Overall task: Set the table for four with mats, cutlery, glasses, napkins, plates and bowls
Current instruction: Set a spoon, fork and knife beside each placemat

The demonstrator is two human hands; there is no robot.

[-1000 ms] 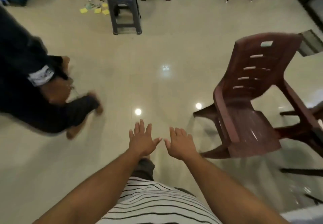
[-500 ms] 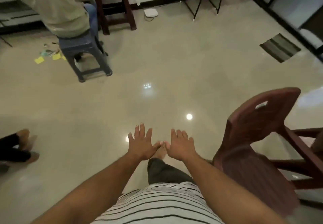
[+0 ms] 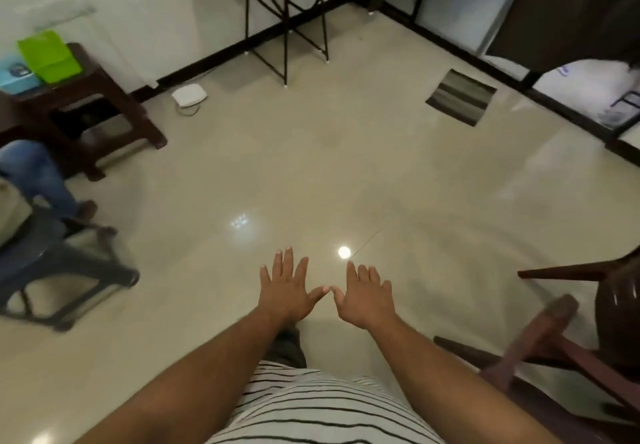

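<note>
While both hands are held out over the floor [image 3: 346, 166], the left hand [image 3: 287, 291] and right hand [image 3: 363, 296] show spread fingers, palms down, thumb tips nearly meeting, holding nothing. No mats, cutlery, glasses, napkins, plates or bowls in view; their location cannot be told. Brown chair [image 3: 561, 350] sits close at right. Judgement: setting not begun. Best first move: find the bench and supplies, passing the chair's legs with care.
</note>
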